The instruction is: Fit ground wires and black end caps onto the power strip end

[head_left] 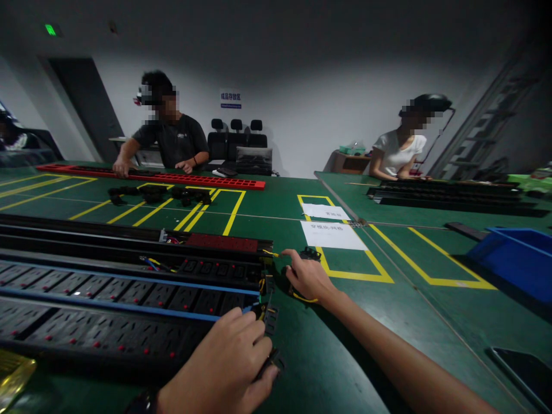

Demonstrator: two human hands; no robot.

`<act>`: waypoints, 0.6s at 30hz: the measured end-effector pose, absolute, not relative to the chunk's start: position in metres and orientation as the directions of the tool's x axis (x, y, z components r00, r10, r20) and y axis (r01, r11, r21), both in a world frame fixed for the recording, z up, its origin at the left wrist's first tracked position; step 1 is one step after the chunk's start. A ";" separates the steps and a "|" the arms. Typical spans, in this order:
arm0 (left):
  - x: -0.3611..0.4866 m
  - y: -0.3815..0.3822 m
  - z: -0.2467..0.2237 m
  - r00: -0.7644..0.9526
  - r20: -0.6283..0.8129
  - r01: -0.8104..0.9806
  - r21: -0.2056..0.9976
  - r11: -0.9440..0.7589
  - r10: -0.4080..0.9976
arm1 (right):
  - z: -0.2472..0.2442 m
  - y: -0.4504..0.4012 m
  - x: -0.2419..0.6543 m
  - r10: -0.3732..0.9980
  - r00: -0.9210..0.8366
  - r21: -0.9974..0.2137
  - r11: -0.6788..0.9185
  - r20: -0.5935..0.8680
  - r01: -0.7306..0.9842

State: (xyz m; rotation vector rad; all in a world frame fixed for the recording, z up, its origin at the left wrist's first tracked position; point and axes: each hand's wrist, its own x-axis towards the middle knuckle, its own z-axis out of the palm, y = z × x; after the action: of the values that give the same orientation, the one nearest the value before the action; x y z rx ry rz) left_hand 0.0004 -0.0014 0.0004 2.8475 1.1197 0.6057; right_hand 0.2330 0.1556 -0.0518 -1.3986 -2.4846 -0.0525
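My left hand [228, 359] is closed at the right end of the nearest power strip [125, 325], its fingers curled round a small black end piece [276, 361] that is mostly hidden. Reaching past the strip ends, my right hand [311, 280] pinches at the tip of a yellow wire [271, 253] coming out of the farther black strip. A black part [311, 254] sits just behind that hand, and another yellow wire [304, 298] shows below it. Loose wires and black end pieces also stick out of the blue-edged strip [164, 293].
Two labelled paper sheets [334, 236] lie on the green table within yellow tape. At right are a blue bin [517, 253] and a phone [524, 368]. Across the table, one person handles a red rail [233, 182]; another sits behind stacked black strips [452, 192].
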 end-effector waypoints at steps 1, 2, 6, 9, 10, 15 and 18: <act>0.000 -0.001 0.000 0.667 0.346 0.651 0.160 -0.742 0.660 | -0.051 0.156 0.233 0.832 -0.486 -0.110 0.528 0.267 0.842; 0.000 -0.001 0.000 0.667 0.345 0.651 0.161 -0.742 0.660 | -0.051 0.156 0.233 0.833 -0.485 -0.112 0.527 0.267 0.843; 0.000 -0.001 0.000 0.669 0.337 0.654 0.158 -0.740 0.663 | -0.053 0.156 0.234 0.828 -0.488 -0.114 0.533 0.277 0.838; 0.000 -0.001 0.001 0.671 0.331 0.656 0.155 -0.739 0.664 | -0.056 0.158 0.235 0.815 -0.497 -0.113 0.547 0.298 0.830; 0.000 -0.001 0.001 0.671 0.330 0.655 0.156 -0.739 0.664 | -0.057 0.158 0.235 0.811 -0.500 -0.111 0.551 0.304 0.827; 0.001 -0.002 0.002 0.674 0.318 0.655 0.159 -0.739 0.666 | -0.057 0.158 0.236 0.802 -0.505 -0.104 0.559 0.318 0.823; 0.001 -0.002 0.002 0.673 0.311 0.659 0.161 -0.735 0.671 | -0.056 0.157 0.236 0.804 -0.504 -0.108 0.558 0.316 0.823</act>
State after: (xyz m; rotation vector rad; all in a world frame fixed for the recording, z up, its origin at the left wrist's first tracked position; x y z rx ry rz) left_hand 0.0009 -0.0017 0.0018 2.8405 1.1297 0.5504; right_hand 0.2355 0.1571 -0.0557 -1.3353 -2.4661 -0.0797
